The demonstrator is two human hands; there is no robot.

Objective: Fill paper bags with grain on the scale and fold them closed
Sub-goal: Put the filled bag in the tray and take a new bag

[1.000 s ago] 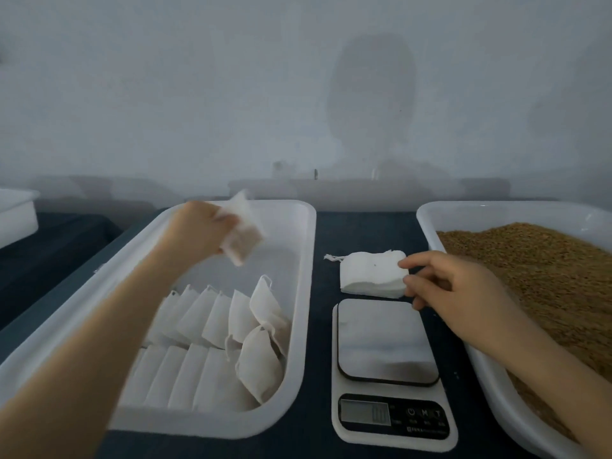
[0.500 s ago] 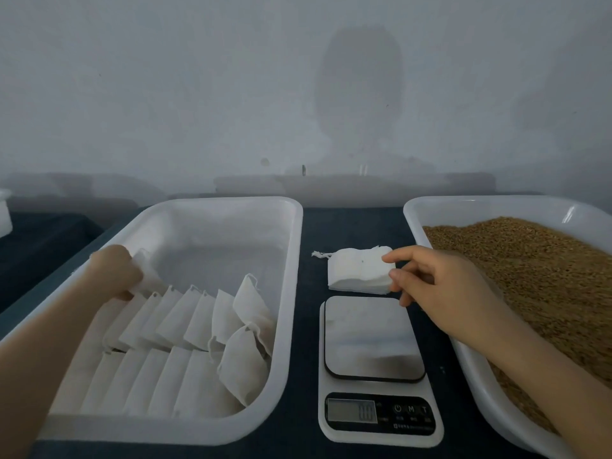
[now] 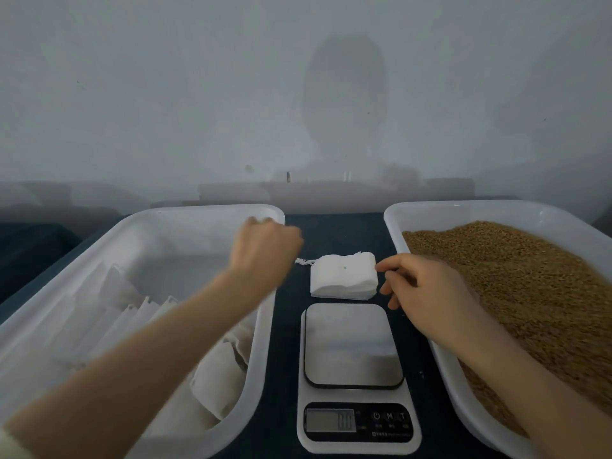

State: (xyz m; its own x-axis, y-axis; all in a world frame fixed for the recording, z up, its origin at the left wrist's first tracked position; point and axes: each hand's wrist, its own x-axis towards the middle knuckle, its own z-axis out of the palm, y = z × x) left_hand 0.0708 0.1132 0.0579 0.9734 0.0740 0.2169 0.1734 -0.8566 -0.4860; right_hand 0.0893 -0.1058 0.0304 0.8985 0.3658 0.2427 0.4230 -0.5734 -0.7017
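Firstly, the scale (image 3: 352, 346) sits nearest me, its plate bare; all positions below are given from it. Left of the scale, a white tray (image 3: 265, 342) holds the filled bags (image 3: 222, 369), folded and leaning in rows. Right of the scale, a second tray (image 3: 399, 246) holds the grain (image 3: 530, 293).

Just beyond the scale's far edge lies the stack of empty paper bags (image 3: 344, 276), flat on the dark table (image 3: 286, 359), with loose strings (image 3: 303, 261) trailing from its left side.

My right hand (image 3: 427, 293) hovers beyond the scale's right corner. Its fingers are loosely bent and grasp nothing, and the index fingertip (image 3: 381, 267) is at the stack's right edge. My left hand (image 3: 265, 250) is beyond and left of the scale. Its fingers curl out of view, so I cannot tell whether they hold anything.

Handling note: the bags look thin, light and limp. Pinch only the top bag at its right edge, since a deeper grip would likely lift several.
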